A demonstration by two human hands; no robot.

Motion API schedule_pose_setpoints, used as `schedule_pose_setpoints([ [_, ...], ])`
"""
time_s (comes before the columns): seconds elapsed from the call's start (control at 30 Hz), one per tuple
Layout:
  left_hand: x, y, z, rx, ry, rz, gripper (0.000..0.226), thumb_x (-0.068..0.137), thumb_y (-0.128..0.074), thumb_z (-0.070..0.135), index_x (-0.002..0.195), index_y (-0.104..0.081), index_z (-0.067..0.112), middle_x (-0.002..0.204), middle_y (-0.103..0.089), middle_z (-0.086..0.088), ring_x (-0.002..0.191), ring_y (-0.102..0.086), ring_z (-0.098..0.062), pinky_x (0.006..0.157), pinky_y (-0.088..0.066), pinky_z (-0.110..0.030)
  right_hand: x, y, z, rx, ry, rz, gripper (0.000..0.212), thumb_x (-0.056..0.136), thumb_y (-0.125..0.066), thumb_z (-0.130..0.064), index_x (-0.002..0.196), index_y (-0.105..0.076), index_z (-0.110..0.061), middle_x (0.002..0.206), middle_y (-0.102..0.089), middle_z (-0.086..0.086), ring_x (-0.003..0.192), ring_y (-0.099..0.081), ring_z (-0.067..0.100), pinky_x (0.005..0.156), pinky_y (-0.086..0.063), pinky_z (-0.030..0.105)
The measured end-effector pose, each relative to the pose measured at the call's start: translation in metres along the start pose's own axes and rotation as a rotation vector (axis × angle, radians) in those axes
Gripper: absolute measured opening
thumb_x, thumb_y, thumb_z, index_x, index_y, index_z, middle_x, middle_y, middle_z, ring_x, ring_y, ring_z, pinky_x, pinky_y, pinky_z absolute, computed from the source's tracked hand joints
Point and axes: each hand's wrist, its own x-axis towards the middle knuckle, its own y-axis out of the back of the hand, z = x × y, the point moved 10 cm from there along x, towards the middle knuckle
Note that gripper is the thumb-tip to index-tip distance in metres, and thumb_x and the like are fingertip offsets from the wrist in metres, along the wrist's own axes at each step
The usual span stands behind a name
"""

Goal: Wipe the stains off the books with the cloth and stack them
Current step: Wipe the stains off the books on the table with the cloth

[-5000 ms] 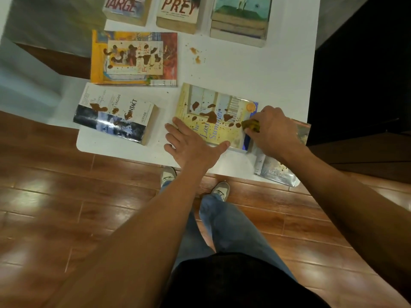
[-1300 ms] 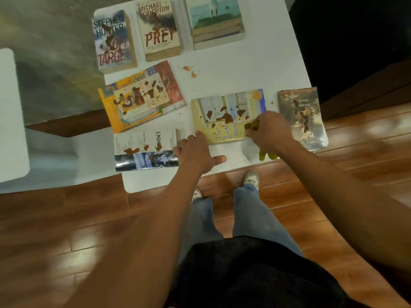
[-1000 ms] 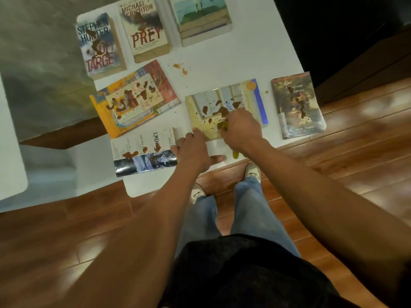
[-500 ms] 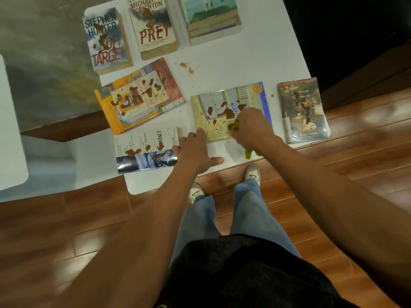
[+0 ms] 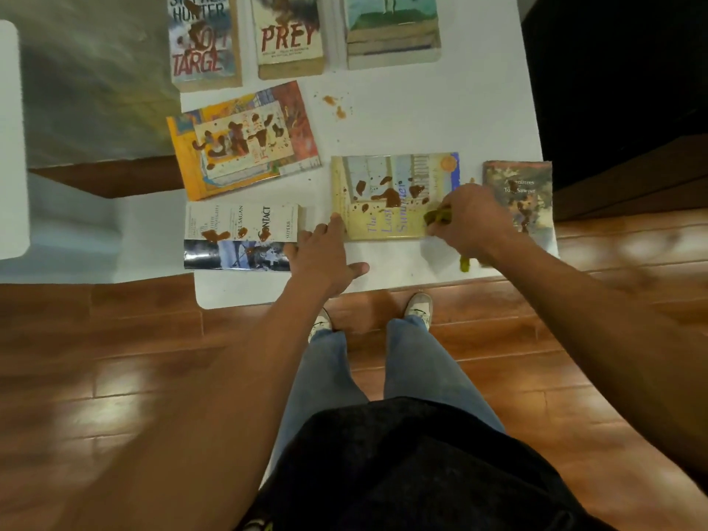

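Head view: compared with half a second earlier, the right hand (image 5: 469, 222) has slid toward the right edge of the glossy yellow book (image 5: 387, 197) lettered "The Last Summer", its fingers curled round a crumpled green cloth (image 5: 438, 216); brown blotches remain on the cover beyond it. Left hand (image 5: 325, 256), fingers straight and spread, presses flat at that book's near-left corner, with "CONTACT" (image 5: 241, 235) just to its left. Farther off on the white table (image 5: 421, 109) lie stained "PREY" (image 5: 289, 36) and a Tom Sawyer volume (image 5: 519, 193).
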Motion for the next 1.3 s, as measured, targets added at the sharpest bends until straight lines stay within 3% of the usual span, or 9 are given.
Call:
schedule_pose_setpoints([
  [0.13, 0.000, -0.002, 0.006, -0.022, 0.086, 0.029, 0.085, 0.093, -0.060, 0.058, 0.156, -0.018, 0.019, 0.149, -0.042, -0.010, 0.139, -0.035, -0.038, 0.108, -0.027, -0.056, 0.004, 0.010, 0.007, -0.140, 0.080, 0.043, 0.021, 0.089, -0.069, -0.030, 0.101, -0.069, -0.013, 0.092, -0.055, 0.004, 0.073, -0.053, 0.020, 0.058, -0.043, 0.029],
  [0.33, -0.002, -0.003, 0.008, -0.049, 0.128, 0.064, 0.087, 0.091, -0.064, 0.057, 0.155, -0.020, 0.019, 0.150, -0.042, -0.010, 0.140, -0.035, -0.037, 0.109, -0.026, -0.058, 0.017, 0.022, 0.008, -0.106, 0.157, 0.022, 0.027, 0.090, -0.069, -0.030, 0.105, -0.068, -0.008, 0.102, -0.063, 0.011, 0.084, -0.062, 0.028, 0.074, -0.058, 0.041],
  [0.4, -0.002, -0.003, 0.008, -0.055, 0.138, 0.077, 0.088, 0.090, -0.065, 0.057, 0.156, -0.020, 0.020, 0.151, -0.042, -0.010, 0.141, -0.033, -0.037, 0.110, -0.025, -0.058, 0.021, 0.027, 0.006, -0.103, 0.185, 0.055, 0.025, 0.091, -0.068, -0.030, 0.102, -0.068, -0.007, 0.102, -0.062, 0.011, 0.085, -0.061, 0.029, 0.074, -0.057, 0.041],
  [0.53, -0.003, -0.003, 0.009, -0.037, 0.167, 0.096, 0.090, 0.090, -0.065, 0.058, 0.157, -0.018, 0.020, 0.154, -0.038, -0.009, 0.144, -0.028, -0.037, 0.112, -0.024, -0.057, 0.020, 0.012, -0.008, -0.164, 0.381, -0.113, 0.026, 0.088, -0.072, -0.035, 0.107, -0.074, -0.017, 0.103, -0.061, 0.004, 0.086, -0.058, 0.023, 0.073, -0.052, 0.035],
  [0.7, -0.005, -0.001, 0.017, 0.043, 0.187, 0.155, 0.093, 0.087, -0.065, 0.061, 0.156, -0.022, 0.015, 0.162, -0.020, -0.001, 0.146, -0.020, -0.036, 0.113, -0.025, -0.055, 0.038, 0.029, -0.004, -0.181, 0.342, 0.020, 0.026, 0.090, -0.068, -0.034, 0.105, -0.072, -0.014, 0.103, -0.055, 0.007, 0.091, -0.058, 0.028, 0.070, -0.052, 0.036],
  [0.8, -0.004, 0.003, 0.022, 0.046, 0.173, 0.186, 0.090, 0.087, -0.066, 0.060, 0.154, -0.029, 0.012, 0.164, -0.011, 0.003, 0.146, -0.018, -0.035, 0.114, -0.023, -0.053, 0.032, 0.017, -0.010, -0.202, 0.424, -0.064, 0.026, 0.090, -0.070, -0.036, 0.104, -0.073, -0.015, 0.097, -0.059, 0.004, 0.084, -0.056, 0.023, 0.065, -0.046, 0.033],
  [0.93, -0.004, 0.006, 0.021, -0.012, 0.159, 0.230, 0.086, 0.086, -0.063, 0.065, 0.148, -0.038, 0.011, 0.159, -0.025, 0.002, 0.142, -0.025, -0.035, 0.112, -0.026, -0.055, 0.038, 0.026, -0.004, -0.165, 0.377, -0.019, 0.025, 0.090, -0.069, -0.035, 0.101, -0.073, -0.013, 0.096, -0.058, 0.004, 0.084, -0.056, 0.023, 0.072, -0.056, 0.039],
  [1.13, -0.007, -0.002, 0.024, -0.127, 0.226, 0.241, 0.109, 0.077, -0.064, 0.075, 0.154, -0.021, 0.011, 0.159, -0.023, 0.000, 0.143, -0.024, -0.035, 0.114, -0.021, -0.053, 0.031, 0.015, -0.016, -0.257, 0.521, -0.090, 0.029, 0.090, -0.068, -0.040, 0.112, -0.072, -0.022, 0.103, -0.054, -0.001, 0.094, -0.058, 0.024, 0.073, -0.051, 0.037],
  [1.3, -0.006, -0.008, 0.029, -0.165, 0.266, 0.222, 0.123, 0.075, -0.067, 0.076, 0.158, -0.007, 0.009, 0.165, -0.010, -0.001, 0.147, -0.017, -0.034, 0.116, -0.019, -0.054, 0.043, 0.030, -0.016, -0.187, 0.489, 0.021, 0.026, 0.091, -0.068, -0.034, 0.106, -0.072, -0.013, 0.097, -0.053, 0.002, 0.086, -0.052, 0.021, 0.067, -0.046, 0.034],
])
